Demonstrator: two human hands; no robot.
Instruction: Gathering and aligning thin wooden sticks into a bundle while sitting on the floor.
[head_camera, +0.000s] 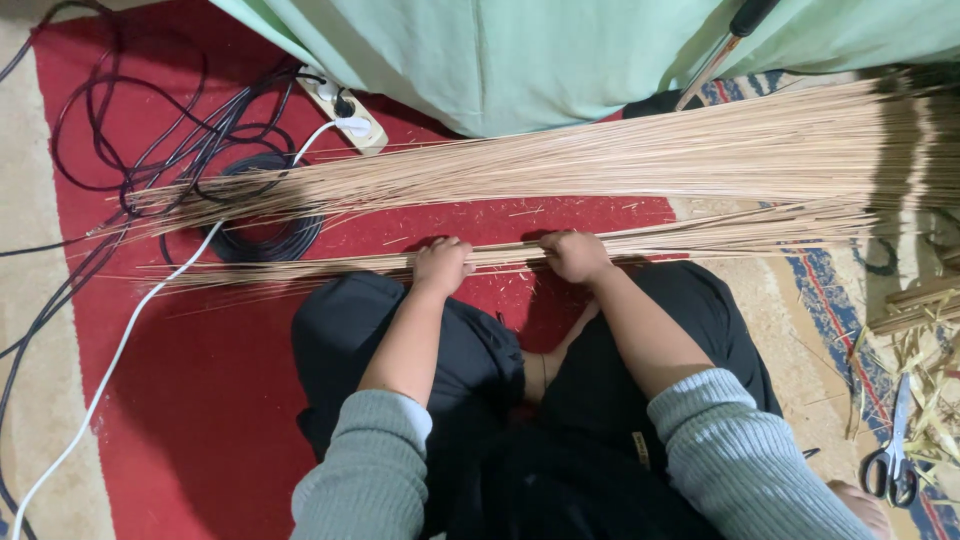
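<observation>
Two hands are busy with thin tan sticks on a red rug (200, 400). Far to the left, black cables (150, 130) curl in loops, and a white cord (120, 350) runs up to a power strip (345, 115). The pointed ends of the sticks fan out over those cables. The person sits cross-legged in dark trousers and grey sleeves. The left hand (441, 265) is curled shut around the small bundle of sticks (300, 264) that lies across the rug just in front of the knees. The right hand (575, 256) is closed on the same small bundle, a little way along it. Just behind, a much bigger pile of sticks (600, 155) lies loose, touching a pale green cloth (520, 50). I think only a small part has been gathered so far, and most of the sticks are not yet picked up. A tool with a black handle (725, 45) leans on the cloth. At the far right, dry leaf scraps (925, 340) lie by a pair of scissors (895, 450).
</observation>
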